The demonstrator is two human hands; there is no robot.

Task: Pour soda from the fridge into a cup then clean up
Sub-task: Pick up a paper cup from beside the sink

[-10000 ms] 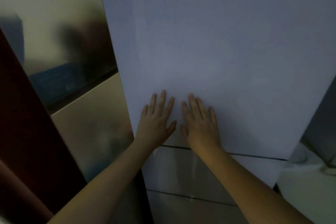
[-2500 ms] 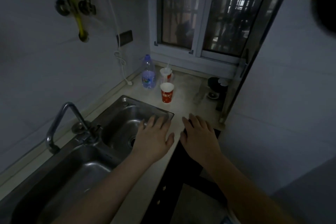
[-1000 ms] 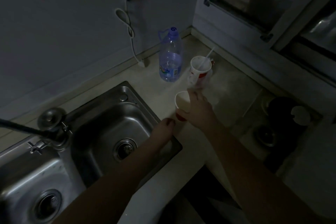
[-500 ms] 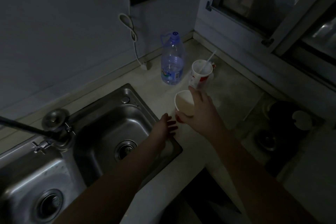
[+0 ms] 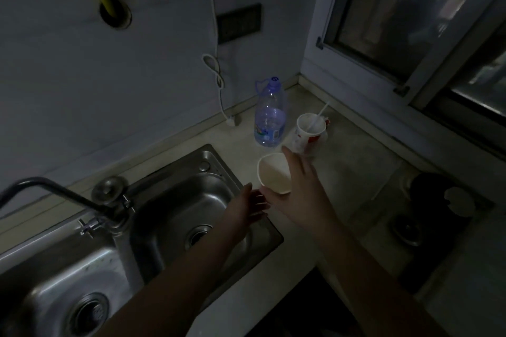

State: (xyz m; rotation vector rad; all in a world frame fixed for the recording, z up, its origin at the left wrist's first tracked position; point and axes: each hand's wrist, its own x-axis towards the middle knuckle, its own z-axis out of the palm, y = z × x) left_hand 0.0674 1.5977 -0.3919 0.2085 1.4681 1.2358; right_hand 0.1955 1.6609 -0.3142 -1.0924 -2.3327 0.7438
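Paper cup point(image 5: 274, 174) gripped by right hand point(image 5: 301, 189), left hand point(image 5: 243, 208) open beside, bottle point(image 5: 269, 115) behind, sink point(image 5: 175, 216) left.

head view | looks steeply down | close above sink point(image 5: 175, 216) corner

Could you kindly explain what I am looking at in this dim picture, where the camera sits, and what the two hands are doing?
There is no machine here: a person wears a camera on the head, so you look down along both bare arms at a kitchen counter. The right hand holds a paper cup, its fingers wrapped round the side. The left hand reaches towards that cup with fingers straight, holding nothing, above the corner of the steel sink. Behind the cup stand a clear plastic bottle with a blue cap and a second paper cup with a straw in it. A tap bends over the sink on the left, and a window is at the upper right.
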